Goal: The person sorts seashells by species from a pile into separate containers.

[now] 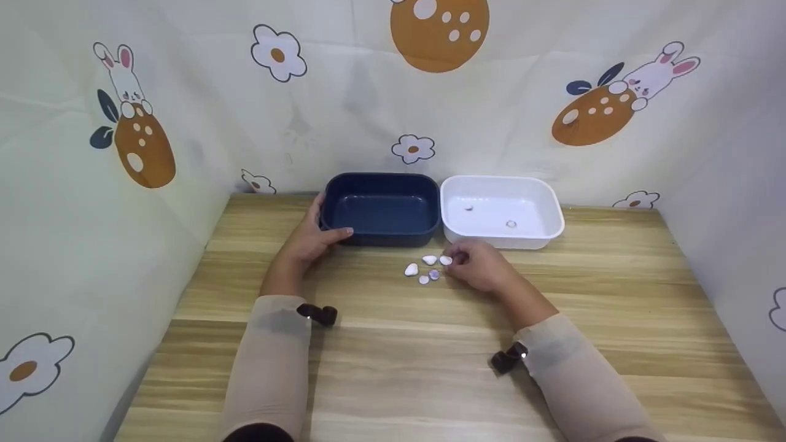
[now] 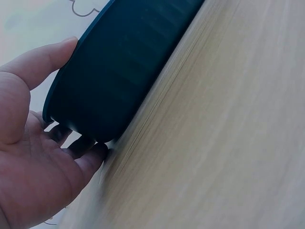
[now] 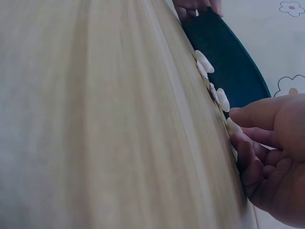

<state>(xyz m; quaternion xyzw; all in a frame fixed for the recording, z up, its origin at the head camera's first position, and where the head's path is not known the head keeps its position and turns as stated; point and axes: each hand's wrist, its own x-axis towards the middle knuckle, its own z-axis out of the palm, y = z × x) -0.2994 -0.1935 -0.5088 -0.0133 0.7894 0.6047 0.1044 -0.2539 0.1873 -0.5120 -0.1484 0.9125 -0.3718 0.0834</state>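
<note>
A person's left hand (image 1: 312, 240) grips the left end of a dark blue bin (image 1: 389, 239), thumb against its front; the other fingers go behind it, their tips partly hidden even in the left wrist view. The right hand (image 1: 482, 265) pinches a small white piece (image 1: 446, 261), perhaps a shell or stone, between thumb and finger, just in front of a white bin (image 1: 500, 242); the fingers cover part of it. Four similar loose pieces (image 1: 411, 270) lie to its left on the counter (image 1: 399, 368), one purplish. Two tiny items (image 1: 511, 224) inside the white bin are too small to identify. Beige sleeves (image 1: 270, 362) run off the bottom edge, each with a dark device (image 1: 318, 314) at the wrist. The counter is light, streaky wood. Pale cloth (image 1: 344, 116) printed with rabbits, orange fruit and flowers encloses it behind and at both sides.
</note>
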